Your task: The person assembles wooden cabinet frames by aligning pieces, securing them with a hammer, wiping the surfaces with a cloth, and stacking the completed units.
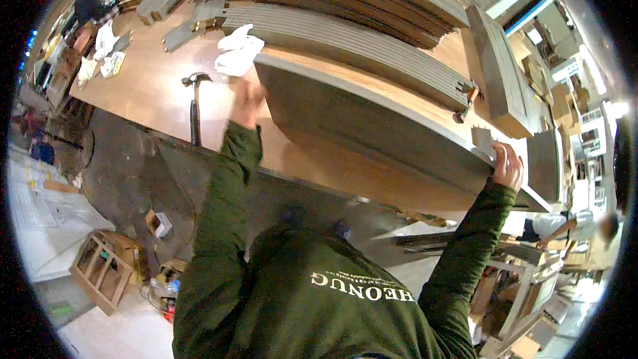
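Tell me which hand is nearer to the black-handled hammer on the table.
Left. The left hand is just right of the hammer, by the left end of the grey panel; the right hand is much farther right, near the panel's other end.

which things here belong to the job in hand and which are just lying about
In use:
long, flat, dark grey panel
right hand, gripping its edge
left hand, blurred at its other end
flat, light brown wooden tabletop beneath

Apparently just lying about, untouched:
black-handled hammer with metal head
crumpled white bundle
brown wooden slatted frame on the floor
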Action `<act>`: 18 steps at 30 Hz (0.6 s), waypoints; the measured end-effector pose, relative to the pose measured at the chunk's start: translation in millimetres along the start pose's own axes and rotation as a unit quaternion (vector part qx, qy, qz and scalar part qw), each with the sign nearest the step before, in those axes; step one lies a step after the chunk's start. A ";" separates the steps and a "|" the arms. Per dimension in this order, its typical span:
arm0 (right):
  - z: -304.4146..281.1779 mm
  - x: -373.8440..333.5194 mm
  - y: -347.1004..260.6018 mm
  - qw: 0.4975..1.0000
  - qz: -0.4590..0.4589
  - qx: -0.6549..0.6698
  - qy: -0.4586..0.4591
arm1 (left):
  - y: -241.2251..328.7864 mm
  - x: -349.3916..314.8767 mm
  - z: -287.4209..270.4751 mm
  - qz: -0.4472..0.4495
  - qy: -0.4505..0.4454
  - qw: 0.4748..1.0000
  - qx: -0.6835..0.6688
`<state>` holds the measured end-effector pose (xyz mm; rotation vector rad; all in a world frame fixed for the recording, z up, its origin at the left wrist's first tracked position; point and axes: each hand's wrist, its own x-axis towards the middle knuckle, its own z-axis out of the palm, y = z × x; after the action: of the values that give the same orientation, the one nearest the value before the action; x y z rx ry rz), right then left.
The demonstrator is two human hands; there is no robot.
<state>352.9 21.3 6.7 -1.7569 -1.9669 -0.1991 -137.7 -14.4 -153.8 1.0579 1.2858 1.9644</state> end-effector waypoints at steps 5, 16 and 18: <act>4.0 -7.6 9.4 0.999 0.025 -0.022 0.017 | 13.8 -19.6 29.4 -0.052 -0.031 0.998 0.003; 13.6 15.4 7.6 0.999 0.017 -0.038 -0.014 | -2.7 -8.8 55.1 -0.061 0.073 0.987 -0.128; 9.6 15.5 -2.9 0.999 0.007 -0.039 -0.009 | 3.7 -7.0 60.1 -0.075 0.101 0.987 -0.100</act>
<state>346.8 38.7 5.9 -1.8262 -1.9828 -0.2594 -83.3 7.6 -138.7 0.6601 1.2017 2.0736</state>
